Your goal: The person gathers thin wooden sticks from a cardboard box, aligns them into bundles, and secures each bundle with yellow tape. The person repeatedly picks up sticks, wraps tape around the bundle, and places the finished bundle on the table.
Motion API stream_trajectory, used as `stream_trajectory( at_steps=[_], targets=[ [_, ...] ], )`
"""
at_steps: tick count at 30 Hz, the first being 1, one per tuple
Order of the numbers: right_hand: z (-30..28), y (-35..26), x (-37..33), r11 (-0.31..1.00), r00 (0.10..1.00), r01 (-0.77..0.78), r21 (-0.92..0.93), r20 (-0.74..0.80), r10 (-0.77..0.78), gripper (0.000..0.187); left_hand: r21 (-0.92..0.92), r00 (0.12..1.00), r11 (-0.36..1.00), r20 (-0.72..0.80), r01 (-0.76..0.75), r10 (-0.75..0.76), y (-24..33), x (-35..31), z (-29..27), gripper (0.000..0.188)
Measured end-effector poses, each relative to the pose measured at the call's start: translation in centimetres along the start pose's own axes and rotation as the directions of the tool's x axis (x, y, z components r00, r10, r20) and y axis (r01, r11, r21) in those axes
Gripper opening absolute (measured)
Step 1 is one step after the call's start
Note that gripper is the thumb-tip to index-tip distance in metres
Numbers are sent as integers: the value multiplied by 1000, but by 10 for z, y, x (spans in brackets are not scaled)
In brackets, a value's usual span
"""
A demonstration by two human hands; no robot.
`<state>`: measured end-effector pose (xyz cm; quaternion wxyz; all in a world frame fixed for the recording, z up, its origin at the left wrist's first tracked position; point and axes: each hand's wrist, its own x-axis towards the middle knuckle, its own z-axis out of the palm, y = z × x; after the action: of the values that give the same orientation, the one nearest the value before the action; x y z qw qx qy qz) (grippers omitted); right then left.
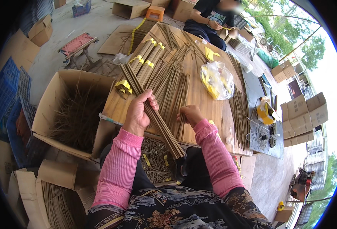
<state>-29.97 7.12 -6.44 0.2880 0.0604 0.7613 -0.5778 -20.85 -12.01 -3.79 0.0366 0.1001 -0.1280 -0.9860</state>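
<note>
A bundle of long thin brown sticks [162,133] slants across in front of me, its lower end above my lap. My left hand [139,110] is wrapped round its middle. My right hand [190,114] is closed in a pinch at the near side of the loose sticks [180,89] spread over the wooden table [210,108]. What its fingertips grip, if anything, is hidden. Beyond my left hand lie stick bundles bound with yellow bands [139,61]. The yellow ends of another bundle [123,87] face me near the table's left edge.
At left stands an open cardboard box [46,133] holding a dark tangle of sticks. A clear bag with yellow pieces [217,81] lies right of the loose sticks. A dark side table [265,139] holds scraps. Across the table sits another person [210,23] holding something yellow.
</note>
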Motion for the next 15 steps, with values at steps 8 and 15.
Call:
stream_trajectory(
  at_steps=[8, 15],
  targets=[
    [-9, 9, -11, 971, 998, 51, 232, 29, -60, 15, -21, 999, 1000, 37, 21, -20, -6, 7, -7, 11],
    [-13, 19, -7, 949, 995, 53, 309, 69, -78, 15, -2, 999, 1000, 33, 23, -22, -9, 10, -9, 10]
  ],
)
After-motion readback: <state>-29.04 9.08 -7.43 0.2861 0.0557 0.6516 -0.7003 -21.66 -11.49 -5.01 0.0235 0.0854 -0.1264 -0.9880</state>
